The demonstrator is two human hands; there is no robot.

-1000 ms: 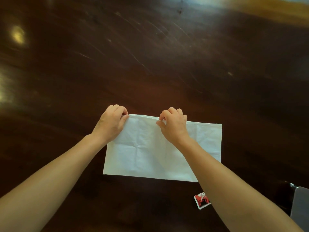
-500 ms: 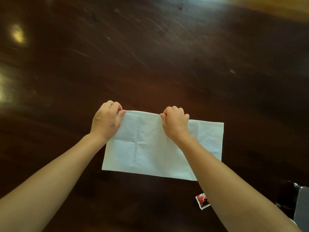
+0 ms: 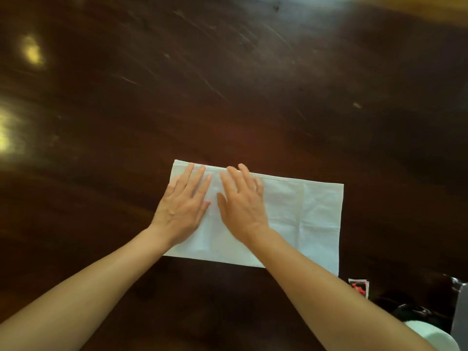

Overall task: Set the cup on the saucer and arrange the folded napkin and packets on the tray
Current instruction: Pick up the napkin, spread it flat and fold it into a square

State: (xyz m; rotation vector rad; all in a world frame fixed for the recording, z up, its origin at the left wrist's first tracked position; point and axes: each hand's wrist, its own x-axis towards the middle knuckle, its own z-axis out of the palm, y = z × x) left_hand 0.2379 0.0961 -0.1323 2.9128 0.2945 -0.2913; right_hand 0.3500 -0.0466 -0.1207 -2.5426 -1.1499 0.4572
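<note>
A white napkin [image 3: 301, 214], folded into a long rectangle, lies flat on the dark wooden table [image 3: 228, 84]. My left hand [image 3: 183, 206] rests palm down on its left part, fingers spread. My right hand [image 3: 243, 203] lies flat beside it, near the napkin's middle, fingers spread too. Neither hand grips anything. A small red and white packet [image 3: 359, 287] lies just below the napkin's near right corner, partly behind my right forearm. A white rounded object [image 3: 430, 335], perhaps the cup or saucer, shows at the bottom right.
A grey flat edge [image 3: 459, 307], possibly the tray, sits at the right border. A small dark object [image 3: 412, 311] lies beside it. The table stretches far ahead and to the left, with bright reflections at the left.
Both hands have let go of the napkin's far edge and opened flat onto the cloth. The napkin's far edge now lies down on the table.
</note>
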